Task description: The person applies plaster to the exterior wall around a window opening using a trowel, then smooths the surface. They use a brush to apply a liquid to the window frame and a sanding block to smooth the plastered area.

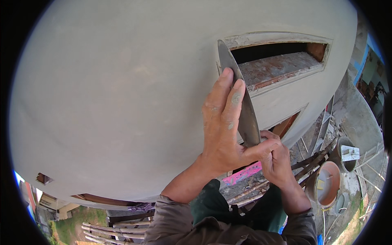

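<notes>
A long steel plastering trowel [247, 118] stands with its grey blade seen nearly edge-on against the plastered wall [122, 90]. Its far tip lies by the left corner of a framed opening [281, 67]. My right hand [279, 161] is closed around the near end of the trowel; the handle is hidden in it. Along the blade, my left hand [223, 118] lies with stretched fingers, the tips touching its upper part. The left thumb reaches over to my right hand. Grey mortar smears cover the left fingers.
A second framed opening [286, 125] sits lower in the wall. Below right stand an orange bucket [334, 183], a dark bucket [337, 155] and a small grey pail [341, 204]. Bamboo poles [116, 230] lie at lower left. A pink perforated strip [243, 173] shows beneath my hands.
</notes>
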### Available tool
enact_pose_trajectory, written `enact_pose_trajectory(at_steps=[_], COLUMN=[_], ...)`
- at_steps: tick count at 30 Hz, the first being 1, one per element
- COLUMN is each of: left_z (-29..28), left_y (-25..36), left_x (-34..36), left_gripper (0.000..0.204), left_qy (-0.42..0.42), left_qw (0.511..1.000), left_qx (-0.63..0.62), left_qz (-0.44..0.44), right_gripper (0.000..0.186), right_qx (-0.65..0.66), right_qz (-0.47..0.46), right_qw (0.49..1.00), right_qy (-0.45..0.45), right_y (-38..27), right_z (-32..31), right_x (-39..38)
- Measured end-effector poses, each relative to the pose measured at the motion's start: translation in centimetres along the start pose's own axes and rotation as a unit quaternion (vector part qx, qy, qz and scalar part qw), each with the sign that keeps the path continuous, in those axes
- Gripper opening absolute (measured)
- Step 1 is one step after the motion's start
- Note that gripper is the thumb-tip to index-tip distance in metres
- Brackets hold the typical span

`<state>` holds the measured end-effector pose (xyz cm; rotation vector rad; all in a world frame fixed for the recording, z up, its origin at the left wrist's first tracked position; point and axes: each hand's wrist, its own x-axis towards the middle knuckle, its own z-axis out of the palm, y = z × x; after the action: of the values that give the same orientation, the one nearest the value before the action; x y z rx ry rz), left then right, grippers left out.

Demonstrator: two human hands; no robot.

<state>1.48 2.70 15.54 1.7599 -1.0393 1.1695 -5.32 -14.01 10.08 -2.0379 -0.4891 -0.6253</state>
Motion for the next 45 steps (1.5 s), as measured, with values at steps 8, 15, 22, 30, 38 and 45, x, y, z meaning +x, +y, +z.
enact_pose_trajectory(at_steps=[8,15,22,30,38,45], left_z=[0.6,1.6,1.3,0.9,0.9,0.7], left_y=[-0.7,0.1,-0.2,-0.5,-0.6,-0.3], left_x=[-0.3,-1.7,-0.8,-0.2,0.1,-0.2], left_gripper=[0.101,0.099,0.101,0.101,0.102,0.105], left_qy=[0.030,-0.011,0.039,0.042,0.044,0.031], left_qw=[1.000,0.999,0.999,0.999,0.999,0.999], left_qx=[-0.005,-0.039,-0.021,0.023,0.007,0.015], left_qz=[0.007,-0.024,0.002,0.010,0.009,0.015], right_gripper=[0.034,0.033,0.033,0.033,0.032,0.031], right_qx=[-0.021,0.028,-0.008,0.018,0.032,0.009], right_qz=[0.022,0.054,-0.007,0.007,0.037,-0.010], right_qw=[1.000,0.998,1.000,1.000,0.999,1.000], right_qy=[-0.006,0.005,0.008,0.009,-0.006,0.002], right_y=[-0.9,0.1,-0.4,-0.9,-1.7,-0.9], right_z=[-0.2,0.3,-0.4,-0.1,-0.2,-0.3], right_x=[0.8,-1.3,-0.2,0.5,0.5,-0.1])
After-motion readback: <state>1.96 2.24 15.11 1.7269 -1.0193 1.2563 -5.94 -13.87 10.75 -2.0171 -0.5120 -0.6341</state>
